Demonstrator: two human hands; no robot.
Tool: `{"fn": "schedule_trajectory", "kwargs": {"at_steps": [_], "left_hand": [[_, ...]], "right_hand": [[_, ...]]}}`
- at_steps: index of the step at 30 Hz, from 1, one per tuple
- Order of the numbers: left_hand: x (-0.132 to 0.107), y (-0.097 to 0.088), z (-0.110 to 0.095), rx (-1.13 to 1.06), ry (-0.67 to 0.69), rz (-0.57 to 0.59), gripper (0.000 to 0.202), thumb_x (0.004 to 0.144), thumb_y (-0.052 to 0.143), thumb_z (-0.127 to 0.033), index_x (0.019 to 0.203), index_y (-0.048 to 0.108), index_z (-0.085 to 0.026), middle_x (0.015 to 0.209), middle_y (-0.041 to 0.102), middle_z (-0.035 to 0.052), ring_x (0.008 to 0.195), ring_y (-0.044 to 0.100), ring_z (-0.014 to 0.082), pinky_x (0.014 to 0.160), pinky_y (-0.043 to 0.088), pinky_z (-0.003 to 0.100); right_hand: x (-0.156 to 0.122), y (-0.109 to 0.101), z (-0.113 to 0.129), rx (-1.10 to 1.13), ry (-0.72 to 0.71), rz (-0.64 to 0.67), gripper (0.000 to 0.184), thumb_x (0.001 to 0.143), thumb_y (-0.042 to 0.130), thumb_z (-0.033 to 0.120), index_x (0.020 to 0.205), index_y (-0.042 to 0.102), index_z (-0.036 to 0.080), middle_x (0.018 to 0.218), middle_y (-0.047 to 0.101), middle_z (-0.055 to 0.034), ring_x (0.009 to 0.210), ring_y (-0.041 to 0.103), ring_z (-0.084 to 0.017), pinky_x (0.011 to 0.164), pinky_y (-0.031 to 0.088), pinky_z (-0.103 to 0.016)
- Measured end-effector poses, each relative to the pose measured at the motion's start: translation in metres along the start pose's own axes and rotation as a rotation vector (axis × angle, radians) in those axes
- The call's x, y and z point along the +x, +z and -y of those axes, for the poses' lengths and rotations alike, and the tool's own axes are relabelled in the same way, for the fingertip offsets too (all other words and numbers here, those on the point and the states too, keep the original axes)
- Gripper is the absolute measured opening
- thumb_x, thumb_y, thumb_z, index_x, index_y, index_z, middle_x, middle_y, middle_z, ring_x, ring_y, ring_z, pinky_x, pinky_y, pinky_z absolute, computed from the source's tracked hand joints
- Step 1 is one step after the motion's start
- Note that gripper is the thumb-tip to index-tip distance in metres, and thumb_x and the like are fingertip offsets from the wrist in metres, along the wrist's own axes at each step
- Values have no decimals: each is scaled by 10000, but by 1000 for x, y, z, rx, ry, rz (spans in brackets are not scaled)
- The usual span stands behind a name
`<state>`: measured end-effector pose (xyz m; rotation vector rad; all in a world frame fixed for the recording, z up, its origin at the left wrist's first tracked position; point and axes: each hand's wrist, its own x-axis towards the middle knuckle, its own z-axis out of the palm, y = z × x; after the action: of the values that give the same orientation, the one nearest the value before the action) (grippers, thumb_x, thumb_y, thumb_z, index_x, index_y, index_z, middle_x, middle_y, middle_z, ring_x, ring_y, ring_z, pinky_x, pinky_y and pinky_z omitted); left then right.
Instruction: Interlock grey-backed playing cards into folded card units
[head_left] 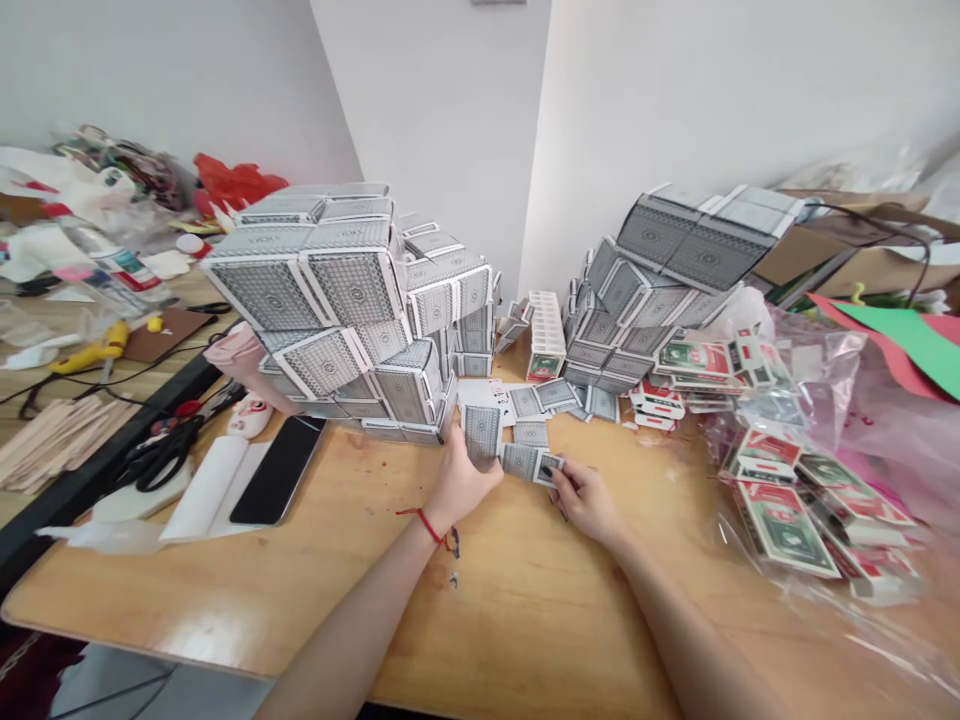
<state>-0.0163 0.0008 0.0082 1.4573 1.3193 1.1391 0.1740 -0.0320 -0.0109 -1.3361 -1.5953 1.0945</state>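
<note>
My left hand grips a grey patterned card box, held upright just above the wooden table. My right hand pinches the end flap of a flat grey box piece that lies between both hands. A red string bracelet circles my left wrist. More loose grey flat boxes lie just beyond the hands.
A tall stack of grey boxes stands at the left, another pile at the right back. Red-green card packs in clear plastic lie right. A black phone, scissors and white paper lie left.
</note>
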Motion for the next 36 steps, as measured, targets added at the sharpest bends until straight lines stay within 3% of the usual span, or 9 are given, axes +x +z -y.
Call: {"fn": "schedule_trajectory", "kwargs": {"at_steps": [11,15,21,25,31,36], "left_hand": [[-4,6,3,102,175,-41,863,613,556,-69,1321,71,-161,1359,256,147,1267,257,248,1051,218,366],[-3,4,3,143,199,-28,882,615,585,-101,1331,73,-159,1373,230,152,1285,206,266,1064,176,390],[0,4,5,152,219,2,915,598,593,-106,1337,57,-151,1361,257,169,1259,265,277,1038,230,410],[0,6,8,188,244,-58,944,575,595,-98,1340,44,-133,1392,171,182,1284,197,292,1054,186,426],[-2,10,12,176,269,-87,928,563,584,-79,1337,74,-121,1369,213,188,1285,195,300,1051,202,438],[-4,14,9,227,300,-180,958,557,581,-62,1352,50,-127,1393,159,182,1296,148,309,1060,169,455]], "right_hand": [[-2,1,1,-89,-31,-2,260,838,384,361,615,390,227,493,457,13,439,423,-136,451,328,-253],[-1,2,0,-100,-44,-19,257,840,375,364,624,386,226,493,463,11,448,433,-135,457,344,-250],[0,0,-2,-78,-53,-54,238,825,392,352,632,397,212,480,456,27,428,422,-117,432,335,-225],[0,1,-2,-92,-73,-27,231,835,375,326,636,393,210,491,449,29,435,430,-116,446,344,-224],[-2,3,1,-170,-98,-6,206,841,359,282,650,391,212,498,467,22,437,446,-121,456,350,-224],[-4,6,0,-310,-140,-39,203,830,366,243,630,388,212,504,488,12,429,460,-118,458,341,-223]]}}
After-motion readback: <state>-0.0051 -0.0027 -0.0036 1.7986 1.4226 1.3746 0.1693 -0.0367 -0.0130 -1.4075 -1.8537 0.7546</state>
